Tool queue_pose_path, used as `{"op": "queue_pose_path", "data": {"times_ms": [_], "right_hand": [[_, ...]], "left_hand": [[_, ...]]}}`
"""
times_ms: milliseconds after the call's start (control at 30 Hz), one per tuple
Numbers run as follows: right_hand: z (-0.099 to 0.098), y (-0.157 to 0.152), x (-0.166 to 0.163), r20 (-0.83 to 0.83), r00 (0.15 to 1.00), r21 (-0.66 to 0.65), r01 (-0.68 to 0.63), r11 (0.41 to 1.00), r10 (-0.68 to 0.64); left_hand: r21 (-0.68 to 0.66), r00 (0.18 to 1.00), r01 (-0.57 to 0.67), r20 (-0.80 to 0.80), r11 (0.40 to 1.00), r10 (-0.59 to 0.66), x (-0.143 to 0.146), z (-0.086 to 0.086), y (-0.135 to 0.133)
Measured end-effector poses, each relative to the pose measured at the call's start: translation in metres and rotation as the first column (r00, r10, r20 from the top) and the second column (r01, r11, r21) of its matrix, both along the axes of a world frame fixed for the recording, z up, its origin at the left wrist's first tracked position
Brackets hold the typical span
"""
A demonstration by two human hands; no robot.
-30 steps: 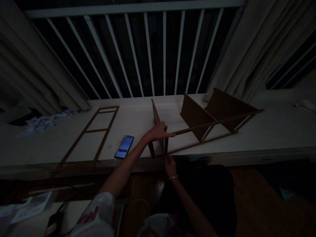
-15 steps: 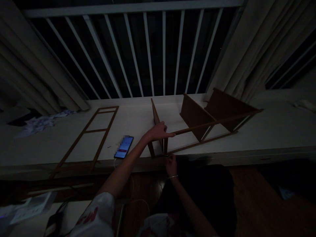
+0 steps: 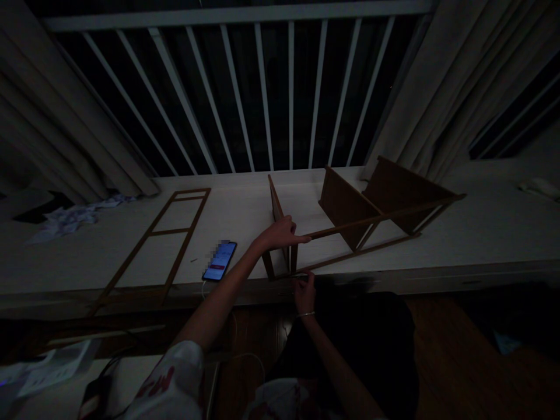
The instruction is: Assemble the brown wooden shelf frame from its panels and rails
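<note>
A partly joined wooden shelf lies on its side on a pale ledge, its brown boards standing between slim rails. My left hand grips the upper rail near the shelf's left end, thumb stretched along the wood. Below it, my right hand is closed in a pinch against the lower rail at the ledge's front edge. Whatever sits between those fingertips is too small and dark to make out. A separate ladder-like wooden frame lies flat to the left.
A lit phone with a white cable lies left of my forearm. Crumpled white paper is at the far left of the ledge. White railing bars and curtains stand behind. A side table is at lower left.
The fingers of my right hand have shifted slightly up and to the right at the lower rail. My left hand and the shelf look unchanged.
</note>
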State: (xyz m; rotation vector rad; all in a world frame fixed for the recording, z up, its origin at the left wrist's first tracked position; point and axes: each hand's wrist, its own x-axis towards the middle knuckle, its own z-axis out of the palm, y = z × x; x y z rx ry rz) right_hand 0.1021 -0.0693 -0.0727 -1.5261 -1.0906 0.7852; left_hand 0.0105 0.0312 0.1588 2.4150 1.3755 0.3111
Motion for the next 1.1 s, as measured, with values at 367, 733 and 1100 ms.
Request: {"op": "queue_pose_path", "data": {"times_ms": [367, 733, 1100], "right_hand": [[-0.010, 0.007, 0.003, 0.091, 0.995, -0.021, -0.040, 0.999, 0.042], [-0.011, 0.003, 0.002, 0.141, 0.987, -0.042, -0.074, 0.996, 0.079], [-0.011, 0.001, 0.003, 0.187, 0.975, -0.043, -0.110, 0.993, 0.116]], "left_hand": [[-0.008, 1.000, -0.009, -0.004, 1.000, 0.009, 0.000, -0.001, 0.001], [-0.032, 1.000, -0.019, -0.005, 0.999, 0.019, 0.000, 0.001, -0.001], [-0.023, 0.999, -0.031, -0.013, 0.999, 0.031, 0.003, 0.006, -0.005]]}}
